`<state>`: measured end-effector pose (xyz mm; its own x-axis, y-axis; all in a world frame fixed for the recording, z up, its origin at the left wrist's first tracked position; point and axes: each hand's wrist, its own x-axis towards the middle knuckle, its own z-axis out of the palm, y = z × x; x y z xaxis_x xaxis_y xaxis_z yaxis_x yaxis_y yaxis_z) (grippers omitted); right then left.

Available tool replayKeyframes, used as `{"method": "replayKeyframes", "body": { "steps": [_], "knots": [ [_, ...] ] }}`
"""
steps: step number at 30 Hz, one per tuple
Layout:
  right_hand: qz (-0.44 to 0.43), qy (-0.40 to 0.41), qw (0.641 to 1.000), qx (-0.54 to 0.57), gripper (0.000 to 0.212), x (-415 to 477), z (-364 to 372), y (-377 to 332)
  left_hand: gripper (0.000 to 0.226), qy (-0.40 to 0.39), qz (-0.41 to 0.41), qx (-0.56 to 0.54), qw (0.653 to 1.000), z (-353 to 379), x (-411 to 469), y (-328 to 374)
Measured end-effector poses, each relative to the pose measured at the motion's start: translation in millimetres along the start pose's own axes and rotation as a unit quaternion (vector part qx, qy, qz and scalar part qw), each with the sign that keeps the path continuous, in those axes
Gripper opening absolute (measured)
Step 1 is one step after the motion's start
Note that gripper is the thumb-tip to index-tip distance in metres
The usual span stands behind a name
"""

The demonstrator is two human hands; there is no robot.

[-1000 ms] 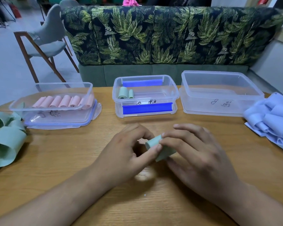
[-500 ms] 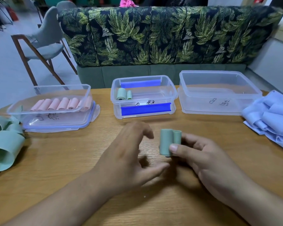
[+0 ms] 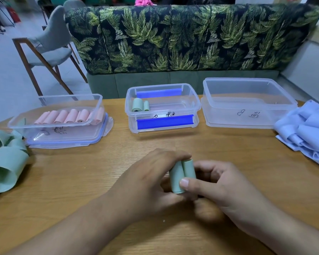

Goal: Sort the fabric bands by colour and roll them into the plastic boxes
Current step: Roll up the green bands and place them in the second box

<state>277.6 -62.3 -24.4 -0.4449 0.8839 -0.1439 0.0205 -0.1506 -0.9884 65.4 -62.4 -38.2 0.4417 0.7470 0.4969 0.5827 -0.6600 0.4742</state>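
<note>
Right hand [image 3: 225,190] and left hand [image 3: 145,181], both grasping one green roll [image 3: 181,173], which is held upright just above the worktop [image 3: 228,148], on my side of the middle box [image 3: 195,107]. The right thumb presses the roll's front near its lower end, with the fingers curled behind. The left fingers curl over its top and left side. The roll shows as two lobes side by side with a seam between them, so I judge the winding to be slack rather than one tight coil.

Inside the middle box, against its left wall, lie two green rolls [image 3: 139,105]. Left of the middle box stands the left box [image 3: 99,100] with a row of pink rolls [image 3: 68,115]. Further left again, loose green bands [image 3: 6,162] lie in open loops. Right of the middle box stands the right box [image 3: 228,115], and beyond it is a heap of pale blue bands [image 3: 309,131].

Risks, as I judge them:
- If either hand eases its pinch before the roll rests in the middle box, the springy fabric may uncoil.
- A roll dropped in, rather than laid against the two already there, may spread open or tip.
- A reach drifting left of the middle box would put green among the pink rolls.
</note>
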Motion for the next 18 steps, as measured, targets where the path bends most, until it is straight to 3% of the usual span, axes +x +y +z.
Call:
{"method": "replayKeyframes", "body": {
  "steps": [13, 18],
  "knots": [
    [0.049, -0.041, 0.985, 0.163, 0.033, 2.2, -3.8, -4.4, 0.06, 0.023, 0.041, -0.045, 0.998, -5.0, 0.8, 2.7],
    [0.054, -0.067, 0.984, 0.157, 0.039, 2.3, -5.0, -5.7, 0.054, 0.024, 0.047, -0.04, 0.998, -6.8, 0.9, 4.5]
  ]
}}
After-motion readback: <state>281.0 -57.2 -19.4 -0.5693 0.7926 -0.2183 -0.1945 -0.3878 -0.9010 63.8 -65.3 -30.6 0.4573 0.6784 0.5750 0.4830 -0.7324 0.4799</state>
